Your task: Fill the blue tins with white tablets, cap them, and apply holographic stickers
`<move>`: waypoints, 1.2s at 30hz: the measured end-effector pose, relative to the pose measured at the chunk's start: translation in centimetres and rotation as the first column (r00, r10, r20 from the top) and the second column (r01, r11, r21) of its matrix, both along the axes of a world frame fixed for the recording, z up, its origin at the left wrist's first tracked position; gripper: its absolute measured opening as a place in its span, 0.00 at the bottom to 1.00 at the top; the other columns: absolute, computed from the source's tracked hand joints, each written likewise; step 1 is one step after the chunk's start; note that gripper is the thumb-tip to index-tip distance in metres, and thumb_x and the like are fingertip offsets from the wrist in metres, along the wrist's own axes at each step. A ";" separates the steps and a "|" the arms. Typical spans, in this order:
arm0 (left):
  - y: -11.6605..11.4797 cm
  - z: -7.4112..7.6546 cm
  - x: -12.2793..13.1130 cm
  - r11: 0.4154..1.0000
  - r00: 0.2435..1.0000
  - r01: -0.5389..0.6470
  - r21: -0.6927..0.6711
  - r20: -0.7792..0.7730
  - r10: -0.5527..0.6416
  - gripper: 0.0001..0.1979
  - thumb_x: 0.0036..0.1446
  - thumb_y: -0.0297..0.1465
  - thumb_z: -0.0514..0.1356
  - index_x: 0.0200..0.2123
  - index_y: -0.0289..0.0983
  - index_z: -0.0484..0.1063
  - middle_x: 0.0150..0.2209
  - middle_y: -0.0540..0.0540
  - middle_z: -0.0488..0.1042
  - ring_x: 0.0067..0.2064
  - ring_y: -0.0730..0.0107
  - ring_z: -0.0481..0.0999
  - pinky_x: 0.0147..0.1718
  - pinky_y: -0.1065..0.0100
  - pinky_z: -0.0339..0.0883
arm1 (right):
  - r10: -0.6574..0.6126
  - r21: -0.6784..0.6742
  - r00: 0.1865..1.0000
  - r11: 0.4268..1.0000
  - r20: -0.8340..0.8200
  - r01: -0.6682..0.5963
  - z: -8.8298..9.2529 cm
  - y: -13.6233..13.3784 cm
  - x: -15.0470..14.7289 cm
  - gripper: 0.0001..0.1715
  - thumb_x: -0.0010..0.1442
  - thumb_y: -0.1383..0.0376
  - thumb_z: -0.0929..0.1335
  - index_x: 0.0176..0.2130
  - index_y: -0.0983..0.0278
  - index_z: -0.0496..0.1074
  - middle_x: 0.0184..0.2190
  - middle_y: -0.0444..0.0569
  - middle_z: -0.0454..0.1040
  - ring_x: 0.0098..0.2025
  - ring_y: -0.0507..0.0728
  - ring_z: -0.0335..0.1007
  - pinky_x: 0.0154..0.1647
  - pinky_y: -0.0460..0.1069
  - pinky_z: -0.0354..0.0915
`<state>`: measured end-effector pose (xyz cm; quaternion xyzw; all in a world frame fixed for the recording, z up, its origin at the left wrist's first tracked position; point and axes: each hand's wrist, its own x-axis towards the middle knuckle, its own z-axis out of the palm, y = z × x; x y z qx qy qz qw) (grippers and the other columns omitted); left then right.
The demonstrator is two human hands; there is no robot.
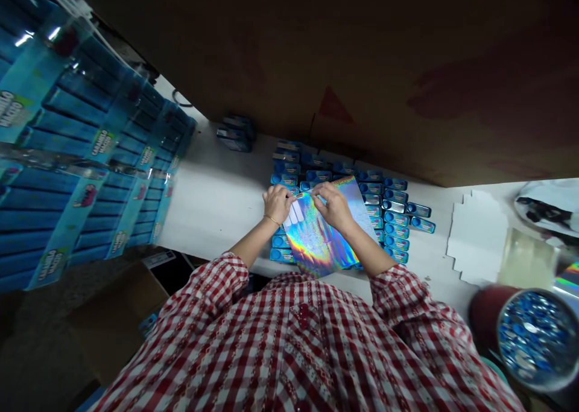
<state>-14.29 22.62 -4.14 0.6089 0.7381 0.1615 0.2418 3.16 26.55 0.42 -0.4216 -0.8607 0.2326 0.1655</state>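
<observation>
A shiny rainbow-coloured sheet (325,237) lies over rows of small blue packs (397,231) on the white table (217,207). White strips (296,212) show at the sheet's upper left. My left hand (277,204) is at that corner, its fingers closed around something I cannot make out. Just to the right, my right hand (333,206) rests over the sheet's top edge with thumb and forefinger pinched on something small and pale. A thin pale piece shows between the two hands; its exact shape is unclear.
Wrapped stacks of blue boxes (94,140) stand along the left. A large brown cardboard wall (362,68) rises behind the packs. White sheets (477,237) lie at the right, above a bucket of small blue and silver pieces (534,333). An open carton (122,309) sits lower left.
</observation>
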 end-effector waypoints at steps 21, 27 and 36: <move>-0.2 -0.5 0.2 0.999 1.000 -0.027 0.039 0.016 0.026 0.09 0.59 0.36 0.54 0.34 0.40 0.72 0.44 0.42 0.71 0.47 0.57 0.65 0.43 0.58 0.54 | 0.079 -0.137 0.996 0.987 -0.046 -0.085 -0.9 -0.6 -0.1 0.08 0.60 0.67 0.62 0.32 0.65 0.70 0.36 0.53 0.72 0.41 0.56 0.65 0.44 0.51 0.62; -0.4 0.4 -0.1 0.990 0.964 -0.127 0.059 0.242 0.109 0.07 0.57 0.35 0.57 0.34 0.40 0.73 0.44 0.43 0.74 0.49 0.58 0.66 0.48 0.58 0.55 | -0.275 -0.450 0.916 0.885 -0.290 0.123 2.8 0.2 -0.5 0.06 0.51 0.65 0.64 0.25 0.64 0.69 0.27 0.45 0.70 0.31 0.52 0.66 0.34 0.47 0.62; -0.8 2.8 -0.6 0.877 0.276 -0.440 -0.196 0.899 0.339 0.20 0.43 0.40 0.66 0.37 0.34 0.72 0.34 0.45 0.76 0.35 0.71 0.75 0.36 0.69 0.66 | -0.783 -0.846 0.563 0.469 -0.265 0.253 0.2 0.6 -5.7 0.11 0.43 0.59 0.67 0.25 0.65 0.69 0.16 0.40 0.66 0.19 0.48 0.60 0.19 0.43 0.54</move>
